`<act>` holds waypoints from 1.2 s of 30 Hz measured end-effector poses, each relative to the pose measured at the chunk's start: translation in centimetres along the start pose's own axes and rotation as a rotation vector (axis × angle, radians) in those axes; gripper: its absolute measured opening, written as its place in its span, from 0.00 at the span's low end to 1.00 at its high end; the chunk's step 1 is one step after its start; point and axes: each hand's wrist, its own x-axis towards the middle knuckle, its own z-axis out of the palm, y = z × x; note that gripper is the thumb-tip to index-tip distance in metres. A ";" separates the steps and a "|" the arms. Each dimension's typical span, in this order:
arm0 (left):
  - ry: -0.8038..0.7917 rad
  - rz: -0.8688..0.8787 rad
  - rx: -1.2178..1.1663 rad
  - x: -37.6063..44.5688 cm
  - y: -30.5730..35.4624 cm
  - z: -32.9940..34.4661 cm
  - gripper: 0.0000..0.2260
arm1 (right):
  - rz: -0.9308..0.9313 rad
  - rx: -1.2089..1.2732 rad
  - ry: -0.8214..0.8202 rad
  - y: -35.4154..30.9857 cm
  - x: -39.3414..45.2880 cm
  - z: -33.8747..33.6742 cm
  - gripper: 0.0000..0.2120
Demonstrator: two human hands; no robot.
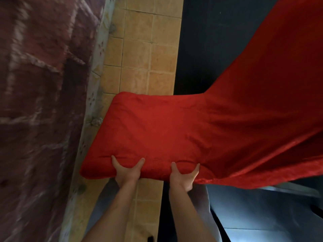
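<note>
Gripping the near edge of the red pillow [153, 133]: left hand [128, 172] and right hand [183, 177] both clamped on it, fingers spread over the top, set apart for an even hold. Held in the air over the tiled floor [139, 58], just beside the bed [38, 102], likely to shake the filling down into the cover [262, 84] (loose end trailing off to the upper right).

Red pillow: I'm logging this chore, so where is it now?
Head view, centre: the red pillow is held at its near edge by the left hand and right hand, above the tiled floor, right of the blanket-covered bed.
</note>
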 end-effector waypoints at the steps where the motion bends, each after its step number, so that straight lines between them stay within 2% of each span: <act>1: 0.006 0.003 -0.008 -0.1 -0.1 0.0 0.53 | -0.001 0.008 0.008 0.1 0.0 0.0 0.47; 4: 0.034 0.024 -0.036 -0.3 -0.4 0.2 0.51 | -0.022 0.008 0.017 0.1 0.2 0.0 0.47; 9: 0.100 0.151 -0.044 -1.1 0.2 0.2 0.43 | -0.160 -0.070 -0.013 -0.8 0.3 -0.8 0.47; 18: 0.027 0.179 -0.171 -3.2 5.0 -0.3 0.50 | -0.226 0.004 -0.086 -4.9 -0.9 -1.4 0.48; 27: 0.056 0.249 -0.285 -5.1 9.0 0.0 0.47 | -0.243 0.037 -0.090 -9.7 -2.4 -1.2 0.48; 36: 0.075 0.266 -0.301 -5.3 10.6 0.1 0.45 | -0.230 -0.012 -0.094 -12.1 -3.4 -1.6 0.46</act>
